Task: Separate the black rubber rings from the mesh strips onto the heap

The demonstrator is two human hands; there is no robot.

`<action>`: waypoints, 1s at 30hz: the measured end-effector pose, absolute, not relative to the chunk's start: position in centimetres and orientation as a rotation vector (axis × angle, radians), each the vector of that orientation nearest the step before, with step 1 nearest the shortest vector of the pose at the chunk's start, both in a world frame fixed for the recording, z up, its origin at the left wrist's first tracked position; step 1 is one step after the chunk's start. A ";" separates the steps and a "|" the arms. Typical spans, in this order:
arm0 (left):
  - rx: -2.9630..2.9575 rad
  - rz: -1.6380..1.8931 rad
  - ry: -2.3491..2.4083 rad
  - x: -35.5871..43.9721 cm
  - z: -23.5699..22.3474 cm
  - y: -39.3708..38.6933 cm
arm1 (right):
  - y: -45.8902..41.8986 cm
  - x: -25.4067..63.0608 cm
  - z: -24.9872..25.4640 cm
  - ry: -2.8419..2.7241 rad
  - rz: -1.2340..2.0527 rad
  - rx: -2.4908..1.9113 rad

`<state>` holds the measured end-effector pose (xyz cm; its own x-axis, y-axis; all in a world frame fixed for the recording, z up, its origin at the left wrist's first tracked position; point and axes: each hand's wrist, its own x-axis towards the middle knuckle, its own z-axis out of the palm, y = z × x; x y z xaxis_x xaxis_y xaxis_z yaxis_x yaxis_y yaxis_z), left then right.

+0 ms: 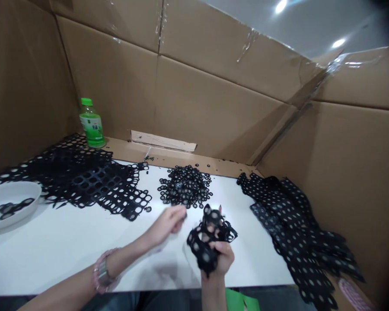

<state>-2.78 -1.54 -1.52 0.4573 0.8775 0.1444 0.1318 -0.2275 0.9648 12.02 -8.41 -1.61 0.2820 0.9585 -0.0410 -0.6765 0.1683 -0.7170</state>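
The right hand (pixel 223 259) clamps on a crumpled black sheet (pixel 207 244) near the counter's front edge, its fingers partly hidden. The left hand (pixel 170 222) is closed, fingertips together on a small dark piece (pixel 184 215), too blurred to identify. The bowl (pixel 14 218) is cut off at the counter's left edge. 1 pile of rings (pixel 185 185) lies towards the back of the white counter (pixel 116 259); cardboard walls (pixel 207 95) surround it, under 2 ceiling lights.
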 end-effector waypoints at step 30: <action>2.294 0.721 0.698 -1.1 3.9 -3.1 | -7.6 10.5 -1.2 -0.360 1.358 -0.693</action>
